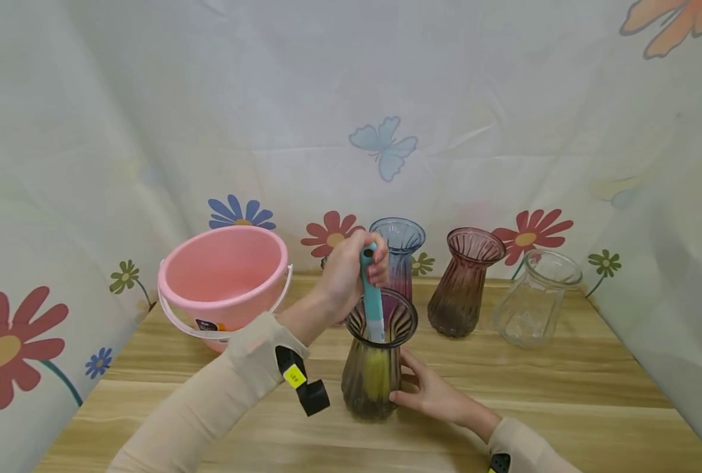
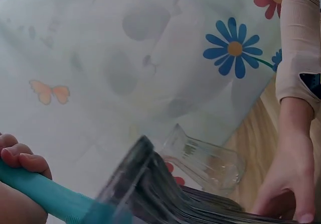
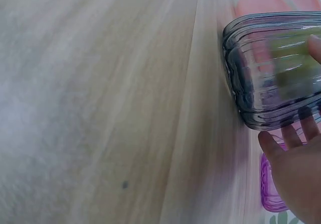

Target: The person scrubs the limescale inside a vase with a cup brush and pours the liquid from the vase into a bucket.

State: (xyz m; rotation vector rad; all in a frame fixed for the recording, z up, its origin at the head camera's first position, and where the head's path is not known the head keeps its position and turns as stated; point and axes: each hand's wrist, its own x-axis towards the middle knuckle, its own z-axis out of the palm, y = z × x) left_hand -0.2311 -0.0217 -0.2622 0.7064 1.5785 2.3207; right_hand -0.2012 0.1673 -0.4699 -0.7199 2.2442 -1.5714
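In the head view my left hand [image 1: 346, 272] grips the teal handle [image 1: 371, 292] of a bottle brush from above. Its yellow head [image 1: 377, 374] is down inside a smoky grey ribbed glass vase [image 1: 355, 378], seen through the glass. The vase stands on the wooden table, its flared mouth tilted slightly to the right. My right hand [image 1: 440, 394] holds the lower body from the right side, thumb in front and the other fingers behind. The right wrist view shows those fingers along the ribbed glass [image 3: 246, 83], with the yellow-green head inside.
A pink bucket [image 1: 250, 312] with a white handle stands at the left. Behind the grey vase is a blue-to-pink vase [image 1: 399, 266]. A reddish-brown vase [image 1: 460, 289] and a clear one [image 1: 519, 315] stand to the right. Flowered sheets [image 1: 268, 131] surround the wooden tabletop [image 1: 564, 394].
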